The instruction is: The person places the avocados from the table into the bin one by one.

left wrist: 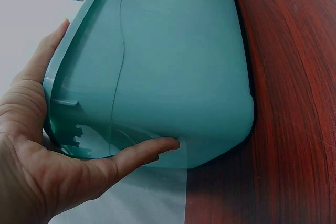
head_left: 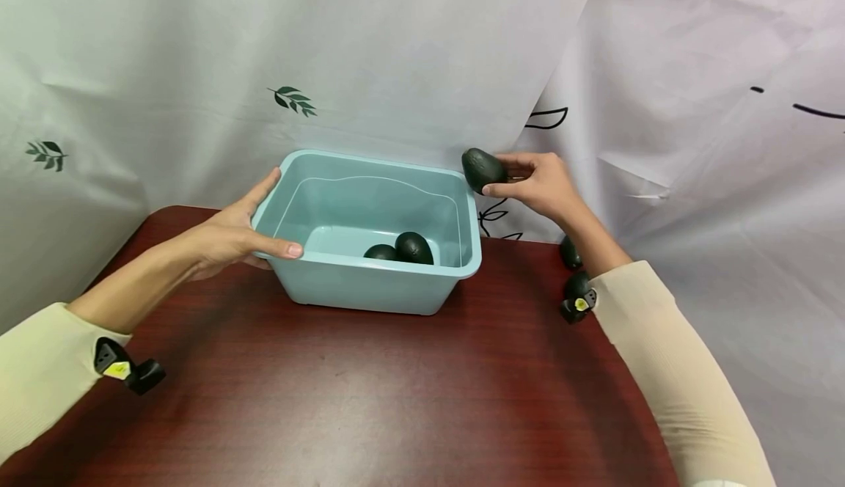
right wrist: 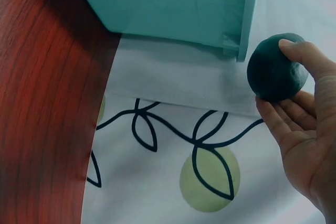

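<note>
A light blue plastic tub stands on the table. My left hand presses its left end, fingers straight and spread, thumb lying along the front at the rim. The left wrist view shows that thumb flat against the outer wall. Inside the tub, an avocado and another avocado lie side by side, partly hidden by the front rim. My right hand pinches a dark green avocado between thumb and fingertips, raised at the tub's right rim. In the right wrist view, this avocado sits just beyond the rim.
At the table's right edge, one avocado and another avocado lie partly behind the right forearm and wrist camera. A white patterned cloth hangs behind the dark red table.
</note>
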A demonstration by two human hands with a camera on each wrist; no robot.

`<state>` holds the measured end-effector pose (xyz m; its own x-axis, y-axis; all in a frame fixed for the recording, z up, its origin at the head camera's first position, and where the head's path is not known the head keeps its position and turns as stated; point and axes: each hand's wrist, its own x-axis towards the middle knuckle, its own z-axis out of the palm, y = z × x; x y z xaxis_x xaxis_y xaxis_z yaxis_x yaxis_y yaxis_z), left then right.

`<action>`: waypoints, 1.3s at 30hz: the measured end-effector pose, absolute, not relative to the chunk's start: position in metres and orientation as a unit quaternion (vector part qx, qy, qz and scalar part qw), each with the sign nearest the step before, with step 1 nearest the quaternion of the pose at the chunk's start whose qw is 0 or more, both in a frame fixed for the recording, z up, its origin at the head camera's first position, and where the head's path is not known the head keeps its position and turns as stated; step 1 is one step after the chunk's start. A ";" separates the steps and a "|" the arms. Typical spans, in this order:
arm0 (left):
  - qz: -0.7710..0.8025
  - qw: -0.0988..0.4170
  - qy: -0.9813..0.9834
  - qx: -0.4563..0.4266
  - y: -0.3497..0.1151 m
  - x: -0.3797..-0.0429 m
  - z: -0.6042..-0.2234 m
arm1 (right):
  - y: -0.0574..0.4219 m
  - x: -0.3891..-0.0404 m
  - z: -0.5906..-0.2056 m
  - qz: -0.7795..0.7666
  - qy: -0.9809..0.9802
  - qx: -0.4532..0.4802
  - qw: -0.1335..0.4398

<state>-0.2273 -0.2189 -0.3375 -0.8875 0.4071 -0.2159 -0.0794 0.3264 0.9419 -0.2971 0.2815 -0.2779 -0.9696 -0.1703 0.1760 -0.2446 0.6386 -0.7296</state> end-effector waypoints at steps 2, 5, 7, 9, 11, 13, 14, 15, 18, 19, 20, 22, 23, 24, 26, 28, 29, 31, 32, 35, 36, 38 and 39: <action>0.572 0.215 0.785 0.103 -0.219 -0.227 -0.337 | 0.279 -0.298 -0.277 0.410 -0.903 0.116 0.047; 0.573 0.216 0.784 0.104 -0.219 -0.228 -0.337 | 0.273 -0.300 -0.277 0.411 -0.902 0.125 0.050; 0.572 0.216 0.784 0.106 -0.219 -0.228 -0.337 | 0.270 -0.301 -0.277 0.413 -0.900 0.132 0.049; 0.573 0.216 0.783 0.105 -0.219 -0.228 -0.337 | 0.265 -0.303 -0.278 0.413 -0.899 0.140 0.049; 0.575 0.216 0.782 0.103 -0.219 -0.228 -0.337 | 0.260 -0.303 -0.278 0.411 -0.899 0.145 0.048; 0.576 0.216 0.782 0.101 -0.219 -0.227 -0.337 | 0.255 -0.303 -0.278 0.408 -0.900 0.149 0.049; 0.577 0.217 0.781 0.101 -0.219 -0.227 -0.337 | 0.252 -0.302 -0.278 0.407 -0.900 0.149 0.047; 0.577 0.217 0.781 0.101 -0.219 -0.228 -0.337 | 0.249 -0.302 -0.277 0.406 -0.900 0.150 0.046; 0.574 0.217 0.782 0.105 -0.220 -0.227 -0.337 | 0.242 -0.302 -0.278 0.406 -0.900 0.154 0.043; 0.574 0.217 0.782 0.105 -0.220 -0.227 -0.337 | 0.240 -0.302 -0.279 0.406 -0.899 0.156 0.041; 0.574 0.218 0.782 0.105 -0.220 -0.227 -0.337 | 0.238 -0.302 -0.280 0.407 -0.899 0.160 0.039; 0.575 0.218 0.782 0.102 -0.219 -0.226 -0.336 | 0.236 -0.303 -0.282 0.407 -0.897 0.166 0.037; 0.576 0.219 0.781 0.100 -0.219 -0.226 -0.336 | 0.235 -0.304 -0.283 0.407 -0.897 0.169 0.036; 0.577 0.219 0.781 0.099 -0.219 -0.226 -0.335 | 0.234 -0.304 -0.284 0.407 -0.897 0.171 0.035; 0.575 0.219 0.782 0.100 -0.218 -0.226 -0.335 | 0.232 -0.305 -0.286 0.403 -0.898 0.176 0.035; 0.575 0.218 0.782 0.099 -0.218 -0.226 -0.335 | 0.231 -0.306 -0.287 0.395 -0.900 0.181 0.034; 0.575 0.218 0.782 0.100 -0.217 -0.226 -0.335 | 0.231 -0.306 -0.288 0.392 -0.901 0.182 0.033; 0.573 0.218 0.784 0.102 -0.217 -0.226 -0.335 | 0.231 -0.306 -0.288 0.389 -0.903 0.182 0.029; 0.573 0.218 0.783 0.102 -0.217 -0.227 -0.335 | 0.231 -0.306 -0.288 0.388 -0.903 0.181 0.024; 0.571 0.218 0.784 0.105 -0.217 -0.227 -0.336 | 0.232 -0.306 -0.288 0.391 -0.903 0.176 0.013; 0.570 0.218 0.785 0.106 -0.217 -0.228 -0.336 | 0.233 -0.306 -0.287 0.393 -0.903 0.175 0.012; 0.570 0.218 0.785 0.105 -0.217 -0.228 -0.336 | 0.234 -0.306 -0.287 0.393 -0.902 0.177 0.011; 0.571 0.218 0.784 0.103 -0.217 -0.228 -0.336 | 0.234 -0.305 -0.287 0.393 -0.902 0.179 0.012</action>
<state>-0.2279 -0.2174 -0.3356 -0.8835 0.4107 -0.2253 -0.0886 0.3258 0.9413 -0.3053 0.2340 -0.2871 -0.9357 -0.3131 0.1628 -0.3325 0.6274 -0.7042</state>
